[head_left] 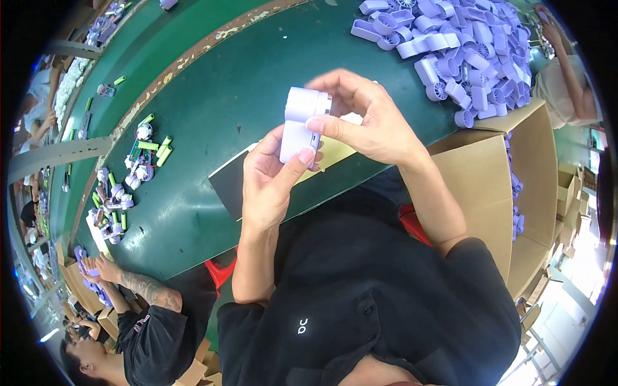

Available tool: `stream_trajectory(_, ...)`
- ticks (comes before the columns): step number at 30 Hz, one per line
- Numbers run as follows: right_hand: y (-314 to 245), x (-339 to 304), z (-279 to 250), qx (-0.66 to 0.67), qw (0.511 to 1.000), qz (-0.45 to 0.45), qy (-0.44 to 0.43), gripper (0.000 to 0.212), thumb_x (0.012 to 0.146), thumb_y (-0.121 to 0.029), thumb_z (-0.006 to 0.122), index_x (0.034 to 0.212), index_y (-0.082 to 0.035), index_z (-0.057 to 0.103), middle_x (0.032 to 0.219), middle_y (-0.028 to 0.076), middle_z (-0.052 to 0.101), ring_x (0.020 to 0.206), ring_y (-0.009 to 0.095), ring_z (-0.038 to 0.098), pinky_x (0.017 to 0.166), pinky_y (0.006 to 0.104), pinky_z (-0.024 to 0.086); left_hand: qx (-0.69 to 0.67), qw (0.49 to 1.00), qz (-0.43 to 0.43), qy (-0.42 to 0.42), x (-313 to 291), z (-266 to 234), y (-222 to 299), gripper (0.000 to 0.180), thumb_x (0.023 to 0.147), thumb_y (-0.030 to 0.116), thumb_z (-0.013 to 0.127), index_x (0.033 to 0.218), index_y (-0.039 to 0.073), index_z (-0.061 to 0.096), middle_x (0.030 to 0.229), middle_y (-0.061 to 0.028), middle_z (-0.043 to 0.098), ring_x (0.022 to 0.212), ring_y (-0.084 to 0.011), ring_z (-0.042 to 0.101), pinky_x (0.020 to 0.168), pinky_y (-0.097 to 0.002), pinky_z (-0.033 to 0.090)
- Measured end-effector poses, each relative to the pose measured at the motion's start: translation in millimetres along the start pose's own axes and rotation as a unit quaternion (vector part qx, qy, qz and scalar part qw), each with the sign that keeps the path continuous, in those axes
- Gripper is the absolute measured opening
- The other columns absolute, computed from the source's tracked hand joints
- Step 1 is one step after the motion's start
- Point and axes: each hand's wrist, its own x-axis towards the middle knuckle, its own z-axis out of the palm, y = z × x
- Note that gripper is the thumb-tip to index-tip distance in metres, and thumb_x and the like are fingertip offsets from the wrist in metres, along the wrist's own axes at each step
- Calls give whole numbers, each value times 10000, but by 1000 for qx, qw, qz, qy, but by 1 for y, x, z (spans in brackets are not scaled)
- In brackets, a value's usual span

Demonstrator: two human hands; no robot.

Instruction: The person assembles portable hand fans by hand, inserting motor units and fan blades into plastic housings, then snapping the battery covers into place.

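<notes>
A factory assembly workshop. Characteristic features: a long green surface (187, 212) with a worn edge; a large heap of identical purple plastic shells (479, 96); clusters of wired parts (144, 132) with green cylinders (164, 156); an open cardboard box (476, 199) holding more shells; and a co-worker (158, 347) seated alongside, with further people (40, 90) across the way.

A cardboard box (479, 199) stands beside the green table (257, 71)

left grip (265, 183) partly hidden behind purple casing (296, 136), co-worker (153, 347) cut off below
</notes>
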Motion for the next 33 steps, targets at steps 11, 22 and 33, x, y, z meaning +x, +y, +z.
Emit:
stream_trajectory(11, -4, 18, 4, -176, 956, -182, 146, 389, 1019, -244, 632, 732, 18, 648, 604, 66, 568, 552, 139, 508, 518, 315, 373, 287, 941, 172, 48, -4, 27, -3, 450, 889, 22, 786, 1296, -78, 626, 1108, -183, 748, 985, -254, 772, 872, -353, 605)
stream_trajectory(22, -10, 17, 16, -305, 928, -120, 179, 473, 955, -363, 669, 636, -16, 626, 560, 134, 581, 519, 298, 591, 511, 397, 457, 363, 926, 101, 11, 3, 22, 2, 392, 924, 108, 769, 1245, -78, 641, 1001, -180, 755, 857, -225, 761, 792, -351, 591)
stream_trajectory(33, -121, 2, 5, 99, 951, -18, -293, 98, 890, -88, 784, 897, -13, 720, 849, 74, 706, 749, 189, 677, 722, 307, 527, 35, 988, 83, 123, 41, -23, 16, 345, 1036, 225, 692, 1245, -47, 664, 1117, -157, 751, 990, -185, 714, 906, -335, 571)
